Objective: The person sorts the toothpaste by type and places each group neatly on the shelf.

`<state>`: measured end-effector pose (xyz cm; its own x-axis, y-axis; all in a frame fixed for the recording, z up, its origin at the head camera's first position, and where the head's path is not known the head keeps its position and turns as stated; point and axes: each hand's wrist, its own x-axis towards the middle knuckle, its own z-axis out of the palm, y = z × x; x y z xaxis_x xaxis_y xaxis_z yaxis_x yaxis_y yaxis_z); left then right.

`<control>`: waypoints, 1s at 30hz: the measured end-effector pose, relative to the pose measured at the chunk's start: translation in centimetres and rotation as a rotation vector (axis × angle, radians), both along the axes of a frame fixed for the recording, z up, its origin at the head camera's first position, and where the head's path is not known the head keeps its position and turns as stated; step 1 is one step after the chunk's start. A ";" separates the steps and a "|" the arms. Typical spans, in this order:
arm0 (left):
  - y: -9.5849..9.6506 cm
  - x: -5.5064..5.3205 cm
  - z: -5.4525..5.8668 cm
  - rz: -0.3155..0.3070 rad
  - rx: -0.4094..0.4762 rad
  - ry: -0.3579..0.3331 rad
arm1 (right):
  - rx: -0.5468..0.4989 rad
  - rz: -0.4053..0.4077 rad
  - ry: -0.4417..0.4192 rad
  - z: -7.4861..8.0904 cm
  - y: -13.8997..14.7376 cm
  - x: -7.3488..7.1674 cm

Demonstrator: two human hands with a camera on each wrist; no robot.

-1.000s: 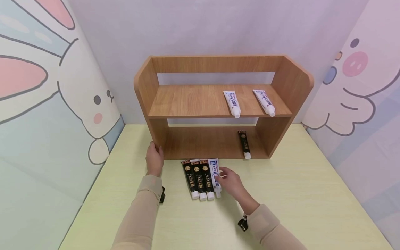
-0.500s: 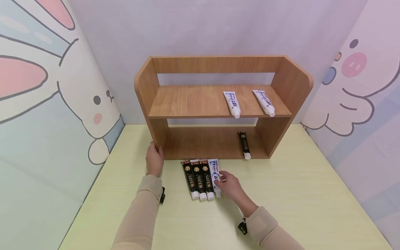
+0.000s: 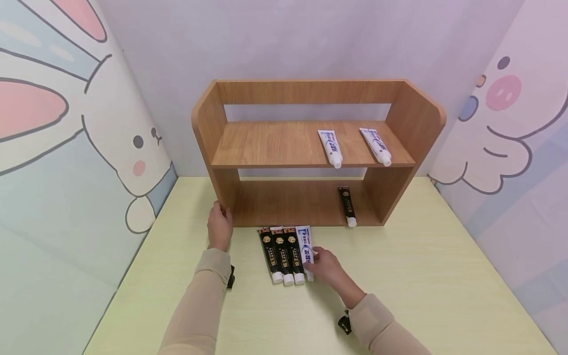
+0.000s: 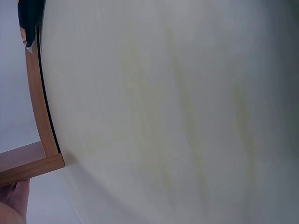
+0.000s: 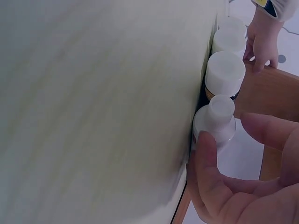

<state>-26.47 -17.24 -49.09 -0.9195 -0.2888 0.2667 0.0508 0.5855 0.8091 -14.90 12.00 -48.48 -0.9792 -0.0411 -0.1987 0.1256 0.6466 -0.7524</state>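
My left hand point(image 3: 219, 227) grips the lower front of the left side panel of a wooden shelf point(image 3: 306, 165); part of this hand shows at the panel in the left wrist view. My right hand point(image 3: 327, 266) is at the capped end of a white toothpaste tube point(image 3: 304, 244), thumb over its face. In the right wrist view, curled fingertips point(image 5: 207, 147) touch the tube's side by its white cap point(image 5: 221, 109). Left of it lie three black toothpaste tubes point(image 3: 278, 254), side by side, white caps toward me.
Two white toothpaste tubes point(image 3: 330, 148) lie on the upper shelf, toward the right, caps at the front edge. One black tube point(image 3: 347, 204) lies on the lower shelf at right. The pale table point(image 3: 421, 281) runs between cartoon-printed walls point(image 3: 128, 148).
My right hand has slid slightly toward the cap end of the white tube, showing more of its print. My left hand keeps its place on the shelf.
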 end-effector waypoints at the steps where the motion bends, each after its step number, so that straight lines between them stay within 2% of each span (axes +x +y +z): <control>1: 0.0 0.0 0.0 0.002 0.000 0.001 | -0.003 0.006 0.002 0.0 0.0 0.0; 7: 0.0 -0.1 0.0 0.004 -0.009 0.011 | -0.046 0.029 -0.022 0.0 -0.1 0.1; 19: 0.0 0.0 0.1 0.000 0.008 -0.001 | -0.101 -0.014 -0.116 -0.2 -0.3 -0.1; 25: 0.0 0.0 0.0 -0.005 -0.003 0.015 | -0.147 -0.023 -0.129 -0.2 -0.1 0.0; 30: -0.1 -0.1 -0.1 -0.003 -0.005 0.015 | -0.145 -0.013 -0.121 -0.2 0.2 -0.1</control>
